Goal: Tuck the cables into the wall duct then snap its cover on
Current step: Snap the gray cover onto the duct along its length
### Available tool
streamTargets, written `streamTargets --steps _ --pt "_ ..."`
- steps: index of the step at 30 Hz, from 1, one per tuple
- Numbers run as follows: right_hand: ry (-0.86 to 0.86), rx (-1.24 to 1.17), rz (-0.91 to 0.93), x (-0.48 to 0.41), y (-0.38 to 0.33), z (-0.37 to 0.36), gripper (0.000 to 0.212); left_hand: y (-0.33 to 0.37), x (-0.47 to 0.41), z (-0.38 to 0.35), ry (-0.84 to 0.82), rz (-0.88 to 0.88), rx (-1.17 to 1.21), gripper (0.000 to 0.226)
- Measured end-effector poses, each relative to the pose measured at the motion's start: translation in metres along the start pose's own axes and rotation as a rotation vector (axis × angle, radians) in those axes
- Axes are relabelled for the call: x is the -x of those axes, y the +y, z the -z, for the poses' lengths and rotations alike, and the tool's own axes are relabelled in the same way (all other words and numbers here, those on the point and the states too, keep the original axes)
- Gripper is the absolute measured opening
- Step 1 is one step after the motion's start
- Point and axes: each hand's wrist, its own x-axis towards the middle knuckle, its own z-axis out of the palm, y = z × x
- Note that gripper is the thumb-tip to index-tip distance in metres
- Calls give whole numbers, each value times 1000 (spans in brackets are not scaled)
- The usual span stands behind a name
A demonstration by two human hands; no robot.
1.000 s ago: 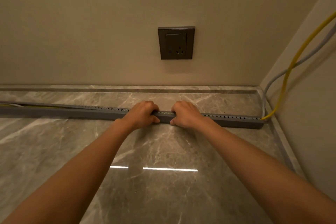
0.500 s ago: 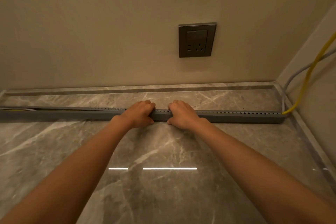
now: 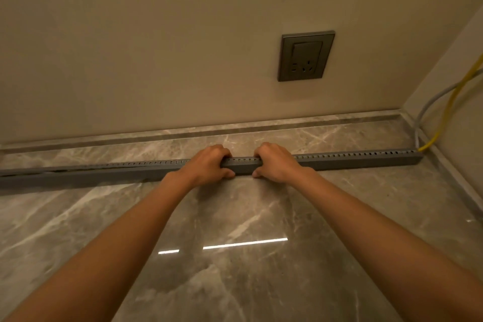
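Two hands on the grey duct [image 3: 104, 174], which lies across the marble surface [image 3: 235, 285]. Along it: dark gap on top at its left stretch, left hand [image 3: 209, 165] then right hand [image 3: 277, 163] mid-length, fingers curled over gripping it, yellow cable [image 3: 447, 115] and grey cable [image 3: 428, 106] leaving its right end.

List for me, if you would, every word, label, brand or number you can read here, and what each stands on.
No text can be read anywhere in this view.
The wall socket: plain dark plate, no legible marking.
The grey duct: only a row of slots, no print; the left hand and right hand hide a short part.
The yellow cable, the grey cable: any print too small to tell.
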Motion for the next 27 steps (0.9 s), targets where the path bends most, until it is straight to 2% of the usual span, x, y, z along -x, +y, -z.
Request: streamTargets --steps 4,8,15,19,24,27 --pt "5 -95 -7 -10 -32 -12 36 -40 16 13 5 85 22 40" --pt "14 -146 -43 -15 -50 -14 35 -51 21 12 54 50 5 40" --pt "42 -87 -65 -17 -53 -14 36 -51 17 10 97 -23 -124 38" --pt "25 -56 -60 -20 -51 -13 36 -51 15 11 101 -17 -110 37" --pt "6 13 -5 -18 -53 -14 37 -52 19 12 43 10 -19 38" --pt "17 56 43 -15 -55 -19 39 -55 25 12 0 29 -75 37"
